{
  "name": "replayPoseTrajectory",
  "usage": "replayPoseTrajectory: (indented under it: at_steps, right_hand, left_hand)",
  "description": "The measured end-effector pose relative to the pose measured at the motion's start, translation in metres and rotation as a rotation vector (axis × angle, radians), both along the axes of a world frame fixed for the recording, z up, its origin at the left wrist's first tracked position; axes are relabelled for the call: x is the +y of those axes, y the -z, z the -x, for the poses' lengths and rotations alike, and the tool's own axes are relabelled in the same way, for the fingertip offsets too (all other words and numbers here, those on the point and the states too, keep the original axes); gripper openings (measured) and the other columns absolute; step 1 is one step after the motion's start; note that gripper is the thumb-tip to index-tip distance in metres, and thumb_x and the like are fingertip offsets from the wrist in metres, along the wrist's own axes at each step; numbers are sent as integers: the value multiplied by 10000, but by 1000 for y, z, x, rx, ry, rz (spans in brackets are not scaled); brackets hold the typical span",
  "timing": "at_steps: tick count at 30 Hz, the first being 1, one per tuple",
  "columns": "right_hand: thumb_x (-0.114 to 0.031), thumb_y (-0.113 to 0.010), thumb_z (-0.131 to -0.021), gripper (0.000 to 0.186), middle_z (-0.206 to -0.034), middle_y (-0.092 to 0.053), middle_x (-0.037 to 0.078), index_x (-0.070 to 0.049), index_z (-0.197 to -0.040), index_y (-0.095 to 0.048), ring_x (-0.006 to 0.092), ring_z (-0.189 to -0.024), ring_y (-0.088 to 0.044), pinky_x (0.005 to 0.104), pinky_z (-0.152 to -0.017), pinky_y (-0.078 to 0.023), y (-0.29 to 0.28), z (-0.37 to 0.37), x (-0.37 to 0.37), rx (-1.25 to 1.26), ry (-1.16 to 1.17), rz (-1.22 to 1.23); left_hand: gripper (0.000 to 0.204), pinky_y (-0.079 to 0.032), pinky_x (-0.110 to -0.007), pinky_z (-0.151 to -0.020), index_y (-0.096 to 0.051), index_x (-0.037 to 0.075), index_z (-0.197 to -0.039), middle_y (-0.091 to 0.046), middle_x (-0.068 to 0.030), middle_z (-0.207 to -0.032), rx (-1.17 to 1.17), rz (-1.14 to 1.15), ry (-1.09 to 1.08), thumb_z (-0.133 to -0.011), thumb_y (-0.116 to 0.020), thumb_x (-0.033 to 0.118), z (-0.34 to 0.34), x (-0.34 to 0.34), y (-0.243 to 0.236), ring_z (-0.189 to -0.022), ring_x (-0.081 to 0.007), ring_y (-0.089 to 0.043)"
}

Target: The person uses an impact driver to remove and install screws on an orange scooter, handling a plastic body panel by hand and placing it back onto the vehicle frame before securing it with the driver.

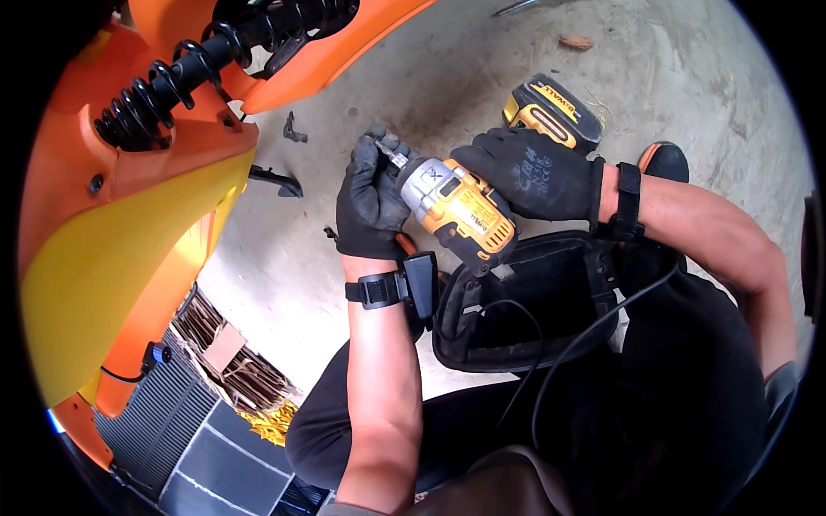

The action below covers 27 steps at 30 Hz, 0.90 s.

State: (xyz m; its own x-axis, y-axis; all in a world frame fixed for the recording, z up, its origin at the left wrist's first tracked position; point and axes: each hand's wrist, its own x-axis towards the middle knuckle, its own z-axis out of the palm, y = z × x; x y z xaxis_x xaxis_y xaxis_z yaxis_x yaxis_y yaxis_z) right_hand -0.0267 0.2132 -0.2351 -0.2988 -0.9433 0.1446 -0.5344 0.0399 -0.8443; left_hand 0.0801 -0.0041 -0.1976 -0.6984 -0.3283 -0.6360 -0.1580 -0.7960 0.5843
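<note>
My left hand (372, 193), in a black glove, has its fingers closed at the silver tip (395, 156) of a yellow and black cordless impact driver (460, 211); any small piece between the fingertips is too hidden to name. My right hand (538, 176), also gloved, is wrapped round the driver's handle, with the battery pack (552, 112) showing just beyond it. Below the tool, an open black case or container (454, 340) lies between my legs, with thin cables running across it.
An orange and yellow vehicle body (95, 284) with a black coil-spring shock (172, 82) fills the left. Small black parts (292, 133) lie on the concrete floor (413, 77). Stacked cardboard (224, 340) and grey panels (215, 464) are at lower left. A shoe (667, 159) shows at right.
</note>
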Motion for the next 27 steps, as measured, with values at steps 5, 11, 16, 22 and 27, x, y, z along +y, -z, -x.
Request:
replayPoseTrajectory:
  at_steps: [5,11,16,22,27]
  right_hand:
    - [-103,-685,-762,506,-986,-613,147,-59,-1230,-497,313,-930,-616,394,-818,-497,8,1,0,-21,-32,48]
    - [-122,-738,-721,588,-992,-641,133,-81,-1251,-485,294,-915,-644,375,-807,-506,8,1,-1,-259,-115,-74]
    - [-135,-746,-722,584,-957,-656,114,-90,-1244,-491,288,-892,-655,368,-790,-513,5,3,-2,-289,-157,-140]
    - [-148,-718,-735,564,-943,-670,109,-91,-1249,-490,284,-872,-666,371,-777,-519,7,3,-3,-266,-160,-147]
    - [-194,-676,-781,530,-938,-687,117,-92,-1268,-492,277,-857,-680,373,-782,-527,1,8,-5,-271,-169,-139]
  left_hand:
    - [228,-508,-396,-857,-605,16,-1077,-634,-96,-909,-39,-80,-75,-963,-555,207,2,6,1,-874,-237,-600]
    - [279,-505,-394,-849,-596,8,-1102,-631,-88,-897,1,-54,25,-971,-541,248,6,2,0,-862,-235,-597]
    - [292,-501,-393,-839,-596,10,-1099,-633,-92,-897,-24,-39,32,-976,-533,266,1,-2,3,-855,-233,-593]
    - [289,-499,-394,-835,-601,8,-1075,-634,-97,-893,-4,-38,58,-974,-536,271,-2,-6,5,-853,-236,-595]
    - [284,-492,-394,-845,-598,3,-1069,-627,-96,-893,-12,-24,54,-970,-544,263,4,-7,2,-843,-233,-585]
